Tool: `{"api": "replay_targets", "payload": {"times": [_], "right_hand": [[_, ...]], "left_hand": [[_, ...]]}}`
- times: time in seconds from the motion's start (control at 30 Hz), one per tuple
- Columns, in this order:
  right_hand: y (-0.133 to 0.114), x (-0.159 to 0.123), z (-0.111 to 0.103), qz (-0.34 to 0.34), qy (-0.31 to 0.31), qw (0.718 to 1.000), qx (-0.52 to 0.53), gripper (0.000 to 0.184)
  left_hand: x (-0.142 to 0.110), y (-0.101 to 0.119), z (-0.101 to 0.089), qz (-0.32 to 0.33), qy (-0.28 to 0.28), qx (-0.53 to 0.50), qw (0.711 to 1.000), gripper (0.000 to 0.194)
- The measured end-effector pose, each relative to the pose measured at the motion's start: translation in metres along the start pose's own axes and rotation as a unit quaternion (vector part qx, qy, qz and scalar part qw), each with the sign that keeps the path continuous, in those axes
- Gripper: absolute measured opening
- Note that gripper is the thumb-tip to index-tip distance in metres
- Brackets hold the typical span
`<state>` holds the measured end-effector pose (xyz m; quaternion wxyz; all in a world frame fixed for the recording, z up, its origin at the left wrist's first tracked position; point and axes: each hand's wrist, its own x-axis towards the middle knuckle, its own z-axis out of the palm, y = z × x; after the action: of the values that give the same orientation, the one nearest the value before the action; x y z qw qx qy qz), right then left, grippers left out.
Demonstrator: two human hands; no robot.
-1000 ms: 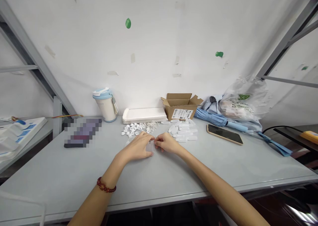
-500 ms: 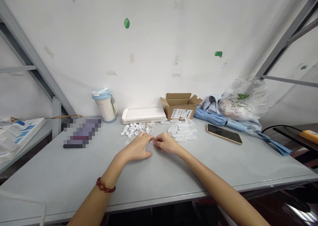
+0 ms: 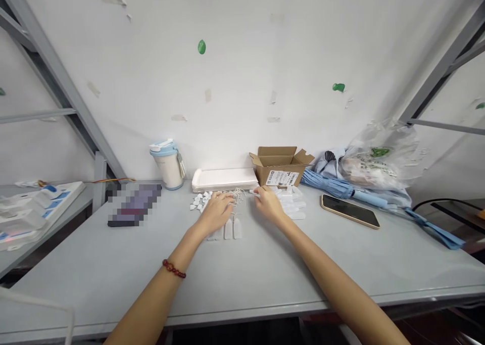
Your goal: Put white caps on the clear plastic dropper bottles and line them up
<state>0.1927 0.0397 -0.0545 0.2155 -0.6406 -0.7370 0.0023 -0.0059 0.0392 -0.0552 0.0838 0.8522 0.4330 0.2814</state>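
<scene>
My left hand (image 3: 215, 211) reaches forward over the grey table (image 3: 113, 274), its fingers at a heap of small white plastic caps (image 3: 199, 201) and thin strings (image 3: 237, 193). My right hand (image 3: 268, 202) stretches toward a pile of white oblong plastic pieces (image 3: 293, 206) in front of a small open cardboard box (image 3: 279, 164). Three white oblong tags (image 3: 229, 230) lie side by side on the table just below my left hand. Whether either hand pinches a piece is hidden by the fingers.
A stack of white trays (image 3: 223, 178) and a blue-lidded cup (image 3: 168, 163) stand at the back. A phone (image 3: 350, 210), a blue umbrella (image 3: 364, 196) and a plastic bag (image 3: 379, 155) lie to the right. A dark blurred object (image 3: 132, 203) lies at left.
Both hands have let go of the tag they held together and moved forward to the piles. Finished tags now lie uncovered on the table. The camera has shifted slightly.
</scene>
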Motion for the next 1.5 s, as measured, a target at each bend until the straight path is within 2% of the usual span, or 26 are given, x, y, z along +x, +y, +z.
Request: {"api": "replay_targets", "payload": {"times": [0.1,0.23,0.57,0.67,0.77,0.93,1.0,1.1,1.2,1.3,1.5], "right_hand": [[0.008,0.003,0.002,0.006,-0.019,0.999,-0.040,0.030],[0.013,0.004,0.003,0.009,-0.042,0.997,-0.063,0.031],[0.008,0.003,0.004,0.000,-0.072,0.995,-0.071,0.024],[0.007,0.002,0.005,-0.008,-0.070,0.995,-0.069,0.026],[0.006,0.002,0.004,-0.006,-0.064,0.996,-0.068,0.024],[0.006,-0.003,-0.002,0.001,-0.030,0.998,-0.057,0.023],[0.008,-0.005,-0.004,-0.004,0.002,1.000,-0.021,0.019],[0.011,-0.009,-0.005,-0.024,0.068,0.992,0.105,0.006],[0.009,-0.012,-0.003,-0.033,0.104,0.974,0.201,0.003],[0.002,-0.015,-0.001,-0.036,0.108,0.968,0.225,0.006],[-0.009,-0.019,-0.001,-0.040,0.106,0.965,0.238,0.019]], "left_hand": [[0.003,0.004,0.005,-0.003,-0.032,0.014,0.999,0.034],[0.002,0.012,0.005,-0.026,-0.046,0.017,0.998,0.035],[0.003,0.013,0.006,-0.050,-0.084,0.020,0.995,0.040],[0.004,0.012,0.007,-0.046,-0.065,0.019,0.997,0.038],[0.005,0.008,0.007,-0.044,-0.012,-0.001,0.999,0.035],[0.004,0.002,0.001,-0.092,0.047,-0.070,0.992,0.044],[0.003,-0.001,-0.003,-0.114,0.057,-0.106,0.986,0.050],[0.000,-0.004,-0.005,-0.121,0.069,-0.147,0.979,0.056],[-0.001,-0.007,-0.001,-0.106,0.049,-0.120,0.986,0.056],[-0.001,-0.008,0.004,-0.087,0.026,-0.068,0.994,0.059],[-0.002,-0.005,0.004,-0.045,0.057,-0.056,0.996,0.065]]}}
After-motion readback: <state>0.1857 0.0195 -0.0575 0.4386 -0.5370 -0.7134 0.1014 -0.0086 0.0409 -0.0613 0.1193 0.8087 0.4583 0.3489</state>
